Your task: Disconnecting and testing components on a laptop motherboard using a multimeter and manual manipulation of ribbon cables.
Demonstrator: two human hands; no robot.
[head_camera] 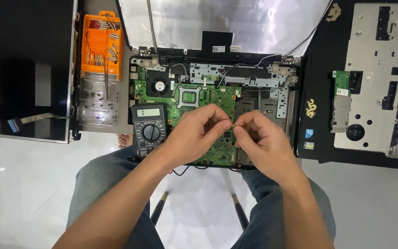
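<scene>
Crosswise, a small thin metal piece [232,125] lies roughly left-right, pinched between left hand [198,133] and right hand [262,139] fingertips, above the green motherboard [207,98].

Head camera looks steeply down, close above laptop [217,92]

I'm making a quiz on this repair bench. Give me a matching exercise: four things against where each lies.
Things:
1. Orange plastic screwdriver-bit case
2. Black digital multimeter with round dial
3. Silver-backed black palm-rest cover
4. Detached black screen panel

Places:
A. Far right
B. Far left
C. On the opened laptop's lower left corner
D. Upper left, between the screen panel and the laptop

Pairs: 1-D, 2-C, 3-A, 4-B
</scene>
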